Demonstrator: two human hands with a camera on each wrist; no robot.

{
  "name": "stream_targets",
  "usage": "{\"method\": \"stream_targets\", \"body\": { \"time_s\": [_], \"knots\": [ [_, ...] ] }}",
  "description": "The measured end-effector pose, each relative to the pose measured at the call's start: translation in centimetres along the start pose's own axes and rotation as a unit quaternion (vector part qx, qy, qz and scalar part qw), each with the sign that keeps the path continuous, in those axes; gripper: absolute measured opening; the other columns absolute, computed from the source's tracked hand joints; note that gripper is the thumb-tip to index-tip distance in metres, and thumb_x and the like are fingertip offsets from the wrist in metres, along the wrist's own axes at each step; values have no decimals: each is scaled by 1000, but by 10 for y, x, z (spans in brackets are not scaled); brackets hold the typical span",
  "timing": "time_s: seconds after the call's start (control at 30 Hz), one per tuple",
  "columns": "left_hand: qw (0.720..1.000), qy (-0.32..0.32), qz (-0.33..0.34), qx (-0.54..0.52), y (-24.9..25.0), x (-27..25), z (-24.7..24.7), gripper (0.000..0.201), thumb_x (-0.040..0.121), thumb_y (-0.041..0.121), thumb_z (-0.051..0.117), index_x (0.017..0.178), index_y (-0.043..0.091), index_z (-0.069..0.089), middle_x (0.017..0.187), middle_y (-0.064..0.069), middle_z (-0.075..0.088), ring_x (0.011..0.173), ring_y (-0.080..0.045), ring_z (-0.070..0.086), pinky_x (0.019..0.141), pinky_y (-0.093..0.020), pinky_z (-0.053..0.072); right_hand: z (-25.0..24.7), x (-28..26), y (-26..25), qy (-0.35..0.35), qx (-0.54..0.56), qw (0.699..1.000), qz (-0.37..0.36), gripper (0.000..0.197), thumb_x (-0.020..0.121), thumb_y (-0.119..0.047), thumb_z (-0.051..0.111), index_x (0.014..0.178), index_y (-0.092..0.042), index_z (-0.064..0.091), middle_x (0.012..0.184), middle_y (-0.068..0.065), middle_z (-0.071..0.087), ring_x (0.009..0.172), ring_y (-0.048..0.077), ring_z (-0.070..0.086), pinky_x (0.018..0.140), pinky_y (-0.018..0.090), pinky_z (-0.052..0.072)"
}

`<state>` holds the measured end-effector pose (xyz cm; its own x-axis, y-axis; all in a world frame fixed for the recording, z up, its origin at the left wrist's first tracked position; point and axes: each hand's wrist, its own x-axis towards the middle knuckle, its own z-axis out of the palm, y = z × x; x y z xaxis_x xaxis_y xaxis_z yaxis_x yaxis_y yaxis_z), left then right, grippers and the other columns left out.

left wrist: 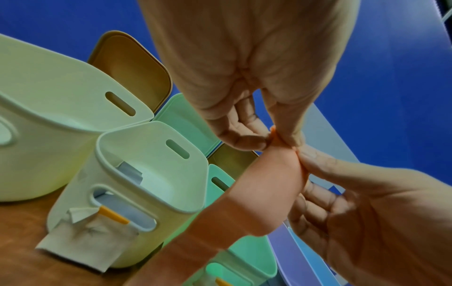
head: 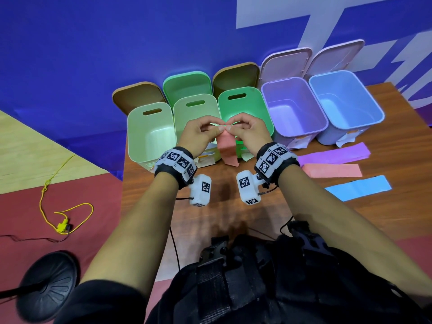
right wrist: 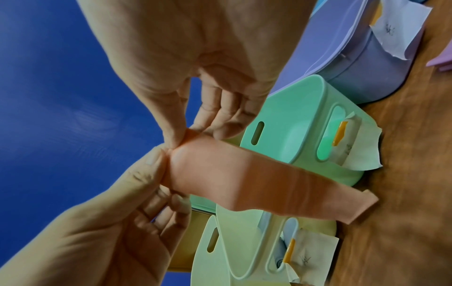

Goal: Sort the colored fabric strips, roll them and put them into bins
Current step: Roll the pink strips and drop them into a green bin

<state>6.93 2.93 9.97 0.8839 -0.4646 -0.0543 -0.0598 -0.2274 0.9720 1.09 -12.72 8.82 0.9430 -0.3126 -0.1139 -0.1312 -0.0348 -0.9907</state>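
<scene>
A wooden table [head: 233, 206] is carrying five open bins along its far edge: pale green bin [head: 149, 134], second pale green bin [head: 194, 111], mint bin [head: 243, 101], lilac bin [head: 292, 108] and blue bin [head: 346, 101]. The hands are hiding much of the middle bins' fronts. Near the right edge a purple strip [head: 334, 154], a pink strip [head: 332, 170] and a blue strip [head: 357, 188] are lying flat. The salmon strip [head: 228, 148] is hanging above the table before the mint bin, its top end buried between fingertips. The left hand [head: 201, 134] and right hand [head: 249, 133] are both pinching that end, fingers curled, thumbs meeting. The paper labels' writing is proving illegible.
</scene>
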Motion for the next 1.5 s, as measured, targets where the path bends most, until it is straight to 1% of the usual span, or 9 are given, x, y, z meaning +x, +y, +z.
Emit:
{"method": "stream_targets", "body": {
  "time_s": [0.13, 0.27, 0.53, 0.67, 0.83, 0.97, 1.13, 1.3, 1.5],
  "knots": [
    [1000, 8, -14, -14, 0, 0, 0, 18, 82, 0, 75, 100, 0, 72, 83, -14, 68, 73, -13, 62, 71, -19, 53, 1, 3, -2, 15, 11, 1000, 5, 9, 88, -4, 71, 88, -14, 70, 73, -2, 68, 61, -1, 61, 61, 13, 48],
    [1000, 12, -24, 13, -2, 2, -1, 26, 79, -2, 77, 105, 0, 72, 92, -15, 71, 82, -18, 66, 83, -27, 57, 1, 5, 0, 19, 9, 1000, 14, 7, 88, -4, 70, 93, -10, 72, 76, -1, 67, 64, 0, 60, 62, 13, 48],
    [1000, 18, -15, 9, -5, 2, 0, 16, 88, 3, 70, 103, 5, 73, 88, -6, 72, 79, -8, 66, 78, -21, 54, 1, 6, 3, -19, 35, 999, 26, 15, 87, -2, 71, 90, -17, 71, 84, 3, 68, 79, 12, 65, 71, 20, 53],
    [1000, 20, -8, 13, -4, 3, -1, 12, 89, 8, 70, 101, 9, 74, 88, -3, 72, 82, -10, 66, 80, -21, 54, 1, 5, 4, -5, 13, 1000, 16, 7, 89, -11, 71, 89, -17, 72, 83, 1, 69, 78, 9, 64, 67, 17, 49],
    [1000, 12, -6, 13, -6, 2, -2, 14, 90, 8, 70, 104, 8, 73, 81, -12, 66, 75, -18, 57, 70, -19, 51, 1, 5, 3, -5, 5, 1000, 7, 7, 90, -12, 70, 89, -18, 71, 85, 0, 68, 82, 12, 63, 71, 23, 51],
    [1000, 9, 8, -3, -8, 1, -2, 17, 87, 7, 73, 103, 14, 72, 78, -16, 58, 73, -23, 54, 73, -28, 50, 2, 4, 4, 4, 20, 1000, 0, 10, 90, -8, 70, 90, -18, 66, 77, 12, 65, 71, 19, 58, 64, 23, 49],
    [1000, 19, -13, 13, -11, 2, -2, 22, 80, 3, 78, 101, 10, 73, 91, -21, 69, 82, -20, 61, 88, -36, 55, 3, 6, 7, 4, 25, 1000, 15, 11, 90, -7, 70, 84, -17, 68, 76, 3, 65, 69, 13, 58, 65, 20, 49],
    [999, 29, -10, 11, -8, 3, -3, 15, 86, 6, 73, 102, 8, 74, 90, -16, 70, 79, -17, 62, 80, -25, 55, 3, 8, 11, -21, 35, 999, 19, 17, 86, -3, 72, 90, -19, 69, 89, 8, 69, 82, 17, 65, 76, 26, 53],
    [999, 25, 0, 24, -8, 3, -4, 10, 91, 15, 69, 98, 11, 76, 93, -10, 75, 85, -12, 67, 83, -25, 54, 3, 7, 7, 0, 3, 1000, -2, 10, 90, -13, 72, 85, -20, 68, 84, 2, 67, 78, 11, 62, 65, 16, 50]
  ]
}}
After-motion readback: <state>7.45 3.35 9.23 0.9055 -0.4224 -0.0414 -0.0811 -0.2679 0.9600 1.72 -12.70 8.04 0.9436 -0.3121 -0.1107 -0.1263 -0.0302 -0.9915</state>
